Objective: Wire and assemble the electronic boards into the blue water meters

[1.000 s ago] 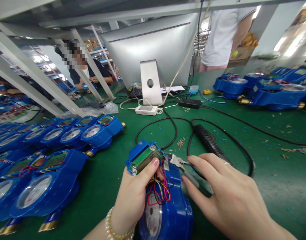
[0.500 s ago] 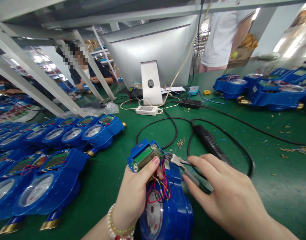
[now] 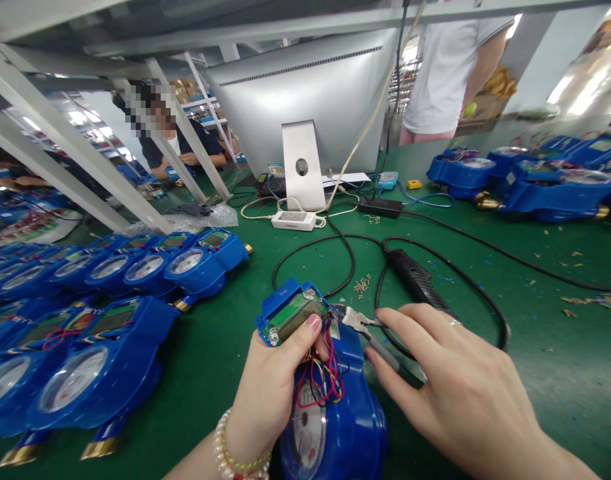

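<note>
A blue water meter [image 3: 355,413] with a round dial stands at the bottom middle. My left hand [image 3: 275,373] is closed on its blue module with a green circuit board [image 3: 292,313], the thumb lying over the small display. Red, black and yellow wires [image 3: 322,377] hang loose from the module over the dial. My right hand [image 3: 450,373] grips a pair of pliers [image 3: 385,350] by grey handles. The jaws touch the right edge of the module, beside the wires; what lies between them is too small to make out.
Rows of blue meters [image 3: 75,380] fill the left; more meters [image 3: 545,187] stand at the back right. A black corded electric screwdriver [image 3: 415,280] lies near my right hand, beside small brass screws [image 3: 362,287]. Behind are a monitor [image 3: 300,93] and a white adapter [image 3: 294,221]. Two people are beyond.
Almost nothing differs. My right hand and the pliers have turned very slightly, with the jaws still at the module's edge. The left hand keeps its hold.
</note>
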The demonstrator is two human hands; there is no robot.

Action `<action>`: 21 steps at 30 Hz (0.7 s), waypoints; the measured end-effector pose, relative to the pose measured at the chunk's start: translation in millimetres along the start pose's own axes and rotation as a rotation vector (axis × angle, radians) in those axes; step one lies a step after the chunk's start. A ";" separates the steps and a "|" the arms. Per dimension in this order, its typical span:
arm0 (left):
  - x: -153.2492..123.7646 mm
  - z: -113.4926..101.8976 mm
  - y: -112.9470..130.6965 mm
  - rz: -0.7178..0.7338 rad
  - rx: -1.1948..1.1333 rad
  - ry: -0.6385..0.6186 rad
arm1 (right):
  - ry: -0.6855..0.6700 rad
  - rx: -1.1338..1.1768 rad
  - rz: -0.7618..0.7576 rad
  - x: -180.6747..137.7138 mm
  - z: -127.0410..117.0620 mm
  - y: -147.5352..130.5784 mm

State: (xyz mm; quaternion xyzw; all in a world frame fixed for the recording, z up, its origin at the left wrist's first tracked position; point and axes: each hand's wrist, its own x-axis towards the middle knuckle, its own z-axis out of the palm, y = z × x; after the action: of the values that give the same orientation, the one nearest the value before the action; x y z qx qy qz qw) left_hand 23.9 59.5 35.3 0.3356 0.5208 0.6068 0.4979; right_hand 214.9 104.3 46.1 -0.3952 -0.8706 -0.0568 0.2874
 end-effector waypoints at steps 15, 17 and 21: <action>0.2 0.3 6.0 -0.045 0.029 -0.030 | -0.059 0.098 0.029 -1.9 0.3 4.0; 0.8 1.1 7.4 -0.030 0.041 -0.022 | -0.027 0.058 0.011 -1.1 0.9 4.6; 1.7 2.5 9.4 -0.035 0.029 -0.031 | -0.013 0.034 0.004 0.2 1.7 3.9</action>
State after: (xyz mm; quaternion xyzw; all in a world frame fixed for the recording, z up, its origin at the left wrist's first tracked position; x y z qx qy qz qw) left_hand 23.4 62.2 44.7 0.3431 0.5274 0.5851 0.5116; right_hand 216.8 107.6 44.3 -0.3925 -0.8725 -0.0385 0.2885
